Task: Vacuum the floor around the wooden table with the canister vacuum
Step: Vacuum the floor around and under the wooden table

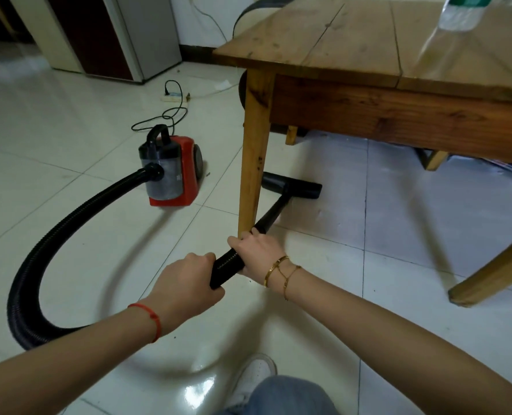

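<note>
The wooden table (353,43) fills the upper right, its near left leg (253,157) standing on pale floor tiles. A black vacuum wand (274,211) runs from my hands past that leg to a black floor nozzle (296,185) lying flat under the table's edge. My left hand (188,281) grips the wand's near end. My right hand (259,253) grips the wand further up, right by the foot of the leg. The red canister vacuum (172,172) sits on the floor to the left, joined by a ribbed black hose (54,244) that loops round to my left.
A black power cord (170,115) runs from the canister to a white power strip (175,96) behind it. A grey cabinet (147,34) stands at the back left. Another table leg (491,274) slants at the right. A clear plastic bottle (464,13) lies on the table. My white shoe (254,375) is below.
</note>
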Demonstrator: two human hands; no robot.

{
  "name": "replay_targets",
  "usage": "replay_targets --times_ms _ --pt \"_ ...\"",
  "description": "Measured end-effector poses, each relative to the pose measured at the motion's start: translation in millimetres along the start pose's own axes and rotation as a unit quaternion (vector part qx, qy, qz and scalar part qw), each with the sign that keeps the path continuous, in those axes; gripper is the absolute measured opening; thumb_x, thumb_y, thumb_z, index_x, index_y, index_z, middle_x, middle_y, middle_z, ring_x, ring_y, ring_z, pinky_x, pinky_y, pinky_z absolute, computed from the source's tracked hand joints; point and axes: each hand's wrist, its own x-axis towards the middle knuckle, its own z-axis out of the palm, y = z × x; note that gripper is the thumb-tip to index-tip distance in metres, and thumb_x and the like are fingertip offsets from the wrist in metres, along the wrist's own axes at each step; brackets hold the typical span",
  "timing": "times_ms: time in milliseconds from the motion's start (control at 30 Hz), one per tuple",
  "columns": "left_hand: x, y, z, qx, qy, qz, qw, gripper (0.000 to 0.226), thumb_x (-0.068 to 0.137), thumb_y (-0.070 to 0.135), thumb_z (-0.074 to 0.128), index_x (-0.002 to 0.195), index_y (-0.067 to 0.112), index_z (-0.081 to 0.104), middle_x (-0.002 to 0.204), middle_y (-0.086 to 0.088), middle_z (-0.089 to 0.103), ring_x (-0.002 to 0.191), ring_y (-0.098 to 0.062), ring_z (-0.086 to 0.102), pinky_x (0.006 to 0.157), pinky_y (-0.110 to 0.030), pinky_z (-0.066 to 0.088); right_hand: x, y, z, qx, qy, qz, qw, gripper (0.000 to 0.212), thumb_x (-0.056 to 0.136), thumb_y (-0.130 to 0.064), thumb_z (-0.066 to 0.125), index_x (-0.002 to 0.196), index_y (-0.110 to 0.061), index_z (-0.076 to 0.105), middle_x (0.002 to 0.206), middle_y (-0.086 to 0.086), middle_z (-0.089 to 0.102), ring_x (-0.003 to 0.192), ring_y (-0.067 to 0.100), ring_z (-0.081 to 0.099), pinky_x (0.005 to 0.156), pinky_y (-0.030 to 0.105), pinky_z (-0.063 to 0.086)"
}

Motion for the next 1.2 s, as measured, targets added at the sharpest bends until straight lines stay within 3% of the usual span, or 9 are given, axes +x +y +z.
replay_targets --times_ms 333,500,700,833,933,1033,1200 --pt "22 13 0 0.014 0.034 0.05 0.998 0.015 0.08 0.029 0.055 0.088 0.022 0.045 0.064 0.006 0.042 0.057 -0.018 0.047 0.043 -0.023 0.028 -9 14 0 0.008 0.007 0.098 0.995 0.03 0.088 -0.03 0.06 0.11 -0.012 0.05 0.103 0.014 0.06 0.099 0.035 0.057 0.071 0.039 0.051" --pt "53 44 14 -0.001 0.045 0.093 0.995 0.022 0.08 0.028 0.056 0.101 0.021 0.051 0.063 0.007 0.041 0.057 -0.018 0.048 0.045 -0.024 0.03 -20 53 11 0.014 0.01 0.165 0.986 0.033 0.088 -0.028 0.061 0.115 -0.014 0.051 0.108 0.014 0.061 0.105 0.034 0.055 0.075 0.04 0.053" --pt "100 102 25 -0.034 0.047 0.142 0.988 0.022 0.082 0.023 0.056 0.103 0.021 0.054 0.064 0.01 0.042 0.061 -0.017 0.051 0.054 -0.025 0.042 -35 122 22 0.023 0.011 0.238 0.971 0.031 0.086 -0.023 0.063 0.111 -0.011 0.05 0.113 0.014 0.058 0.112 0.033 0.05 0.073 0.04 0.052" --pt "134 146 33 -0.038 0.03 0.159 0.986 0.022 0.083 0.023 0.057 0.104 0.015 0.056 0.083 -0.002 0.058 0.07 -0.023 0.059 0.06 -0.029 0.048 -43 176 26 0.019 -0.015 0.251 0.968 0.044 0.082 -0.028 0.067 0.118 -0.011 0.048 0.116 0.011 0.055 0.111 0.031 0.05 0.075 0.041 0.054" --pt "158 176 40 -0.04 0.036 0.174 0.983 0.025 0.085 0.022 0.057 0.109 0.014 0.055 0.098 -0.007 0.063 0.083 -0.027 0.063 0.063 -0.029 0.043 -48 213 24 0.012 -0.034 0.252 0.967 0.048 0.079 -0.031 0.067 0.117 -0.011 0.046 0.116 0.012 0.053 0.11 0.032 0.051 0.076 0.041 0.052" --pt "179 205 44 -0.046 0.05 0.184 0.981 0.026 0.085 0.02 0.057 0.11 0.012 0.053 0.1 -0.008 0.063 0.086 -0.028 0.063 0.062 -0.029 0.04 -54 243 21 0.0 -0.038 0.274 0.961 0.053 0.081 -0.029 0.066 0.126 -0.011 0.044 0.127 0.014 0.049 0.116 0.034 0.049 0.083 0.042 0.052" --pt "203 240 46 -0.035 0.046 0.198 0.978 0.025 0.087 0.02 0.057 0.109 0.011 0.052 0.085 -0.002 0.051 0.069 -0.02 0.048 0.059 -0.029 0.038 -63 278 29 0.01 -0.04 0.322 0.946 0.061 0.084 -0.026 0.065 0.136 -0.012 0.038 0.149 0.016 0.032 0.135 0.034 0.035 0.097 0.048 0.047"
